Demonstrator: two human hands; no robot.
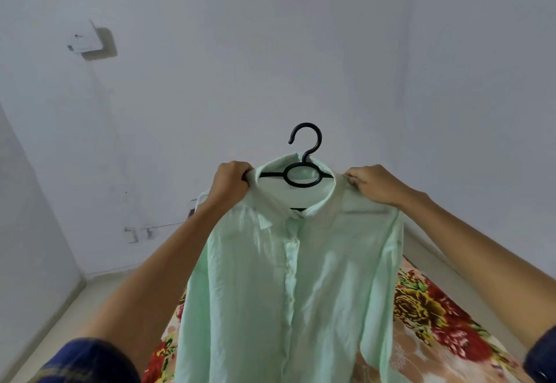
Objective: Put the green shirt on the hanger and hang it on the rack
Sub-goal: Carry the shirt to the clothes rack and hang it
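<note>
The green shirt (pixel 288 277) hangs on the black hanger (pixel 302 172), held up above the bed (pixel 436 322). The left hand (pixel 230 184) and right hand (pixel 374 182) each grip a shoulder, fingers closed on fabric. Dressing appears complete; next, locate the rack, which is not in view.

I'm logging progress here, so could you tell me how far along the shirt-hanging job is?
Done: the black hanger sits inside the green shirt, hook out through the collar. In hand: the left hand and right hand grip the shoulders, holding it up. Left: hanging it; no rack is in view.
</note>
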